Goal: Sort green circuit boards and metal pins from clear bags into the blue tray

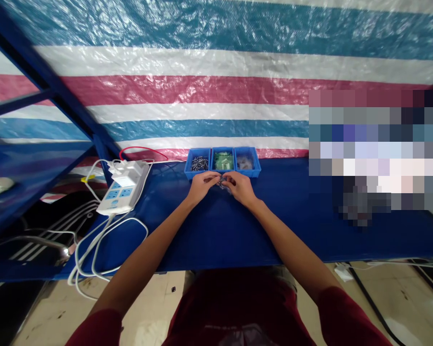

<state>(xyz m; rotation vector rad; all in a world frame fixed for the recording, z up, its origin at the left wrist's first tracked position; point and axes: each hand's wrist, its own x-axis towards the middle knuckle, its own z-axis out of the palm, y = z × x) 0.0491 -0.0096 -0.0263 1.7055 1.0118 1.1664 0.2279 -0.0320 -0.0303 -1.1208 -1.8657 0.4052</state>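
Note:
My left hand (202, 185) and my right hand (240, 186) meet just in front of three joined blue bins, fingertips closed in pinches. Between them shows a small cluster of dark, shiny pieces (222, 181), too small to make out. The left bin (188, 163) contains many thin, dark, metallic-looking parts (199, 164). Flat green pieces (223, 160) fill the middle bin, with something pale among them. In the right bin (257, 166) lie whitish, see-through pieces (244, 163). Both hands are very close to the bins' front walls.
On the left of the blue table (216, 235) lies a white power strip (117, 199) with plugged-in adapters (128, 172). White cables (94, 240) loop over the table's front edge. A striped plastic sheet (202, 91) hangs behind. A blurred-out area covers the right side.

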